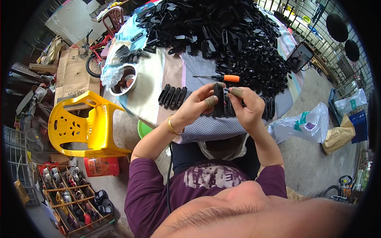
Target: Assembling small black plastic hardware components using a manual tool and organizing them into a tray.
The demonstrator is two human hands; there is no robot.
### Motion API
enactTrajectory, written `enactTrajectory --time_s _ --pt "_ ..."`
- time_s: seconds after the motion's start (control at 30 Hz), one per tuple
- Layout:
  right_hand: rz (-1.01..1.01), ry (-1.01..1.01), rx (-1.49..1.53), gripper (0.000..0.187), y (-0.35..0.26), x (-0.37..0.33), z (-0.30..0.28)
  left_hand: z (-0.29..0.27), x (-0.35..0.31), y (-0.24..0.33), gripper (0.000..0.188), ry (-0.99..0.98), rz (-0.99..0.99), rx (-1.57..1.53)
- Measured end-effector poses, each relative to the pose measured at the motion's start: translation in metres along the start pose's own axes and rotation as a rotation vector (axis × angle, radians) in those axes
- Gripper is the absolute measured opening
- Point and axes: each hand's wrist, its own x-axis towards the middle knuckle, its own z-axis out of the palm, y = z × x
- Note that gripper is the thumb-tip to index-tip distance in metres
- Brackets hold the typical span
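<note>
Over the tabletop (169, 65), the left hand (193, 104) pinches a black part (218, 95) between thumb and fingers; the right hand (249, 104) has its fingertips close beside it (whether they pinch anything, one cannot tell).

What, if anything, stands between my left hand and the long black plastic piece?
Nothing visible: your left hand grips the long black plastic piece. Your right hand is beside it; whether it touches is unclear.

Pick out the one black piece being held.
The black piece in the left hand, near the right hand; the others lie on the table, in a heap or rows.
</note>
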Motion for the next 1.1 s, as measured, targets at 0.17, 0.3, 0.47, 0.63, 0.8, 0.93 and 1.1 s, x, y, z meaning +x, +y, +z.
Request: enactTrajectory --time_s 0.17,0.3,0.47,0.63,0.8,0.93,1.1 --pt "-0.236 -0.01 -0.238 0.012 0.0 -0.001 0.005 0.002 0.001 -0.009 0.031 0.027 0.017 -0.035" --pt "-0.097 0.026 -0.071 0.011 -0.007 -0.002 0.004 0.007 0.0 -0.007 0.032 0.07 0.025 -0.179" --pt "-0.254 -0.014 -0.181 0.014 -0.008 0.0 0.007 0.008 0.002 -0.015 0.044 0.166 0.124 0.43" --pt "-0.276 0.007 -0.295 0.015 -0.002 -0.002 0.009 0.025 -0.001 -0.017 0.051 0.265 0.215 0.552" --pt "-0.331 -0.008 -0.373 0.019 0.002 -0.005 0.006 0.023 -0.009 -0.014 0.041 0.205 0.106 0.227" --pt "-0.364 -0.006 -0.418 0.019 0.002 -0.005 0.005 0.019 -0.008 -0.018 0.039 0.141 0.091 0.095" --pt "-0.296 -0.065 -0.463 0.02 -0.009 -0.005 0.007 0.018 -0.01 -0.018 0.038 0.128 0.071 0.086"
